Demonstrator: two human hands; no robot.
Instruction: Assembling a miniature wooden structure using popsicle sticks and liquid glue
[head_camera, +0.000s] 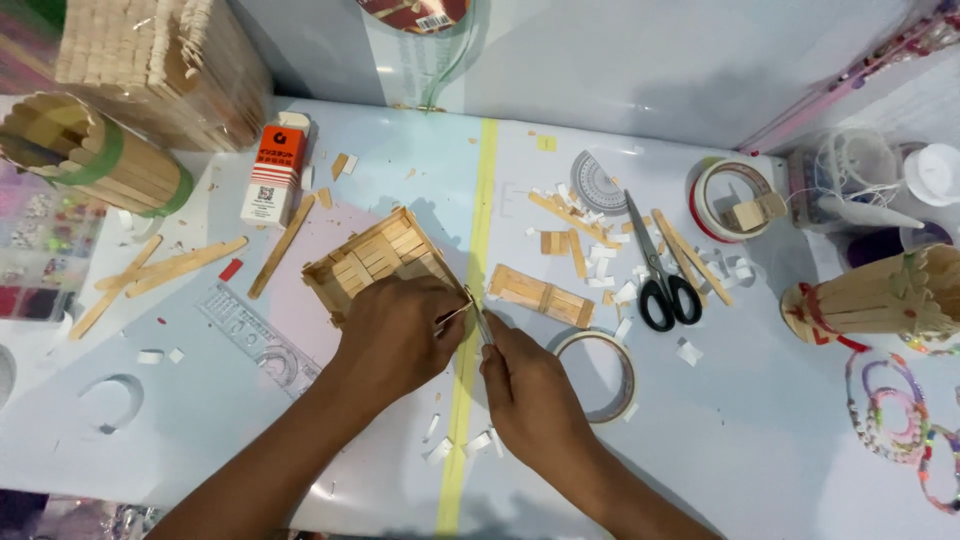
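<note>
Stick house (375, 262), white table (760, 420), scraps

Bright, even light is falling from above, casting soft shadows under the scissors (660, 270) and glaring faintly off the pale counter (780, 430). Edges are bowing slightly; corners are blurring.

We see both bare forearms rising from six o'clock, converging at centre. Our left hand (392, 335) curls knuckles-up; our right hand (527, 392) pinches (fingertips toward eleven o'clock), nearly touching it.
</note>
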